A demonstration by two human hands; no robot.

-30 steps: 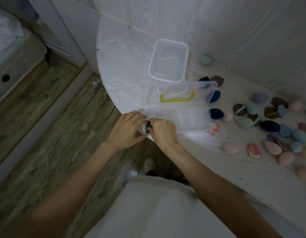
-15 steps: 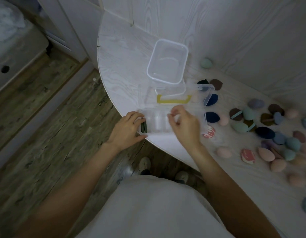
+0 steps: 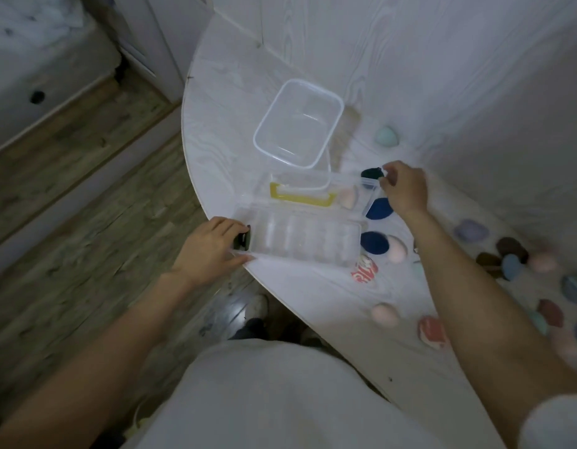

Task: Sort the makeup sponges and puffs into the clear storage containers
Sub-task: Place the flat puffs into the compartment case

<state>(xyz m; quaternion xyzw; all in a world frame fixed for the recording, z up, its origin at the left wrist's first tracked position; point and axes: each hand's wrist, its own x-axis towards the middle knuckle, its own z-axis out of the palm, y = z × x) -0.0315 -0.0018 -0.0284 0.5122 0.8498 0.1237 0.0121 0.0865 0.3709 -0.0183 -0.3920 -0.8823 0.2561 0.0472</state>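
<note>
The left hand [image 3: 212,246] grips the near end of the clear box [image 3: 300,241] at the table [image 3: 222,102] edge. The right hand's [image 3: 405,189] fingertips pinch a dark sponge [image 3: 371,174] beside the box's open lid; other sponges [image 3: 507,251] lie scattered right

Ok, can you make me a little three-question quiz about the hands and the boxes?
1. True or false: the left hand rests at the long clear case's left end.
2. What does the right hand reach for? A) the yellow handle B) a dark puff C) the mint sponge
3. Fill in: the square tub holds ___ sponges.

Key: 1 true; 2 B; 3 no.
</note>
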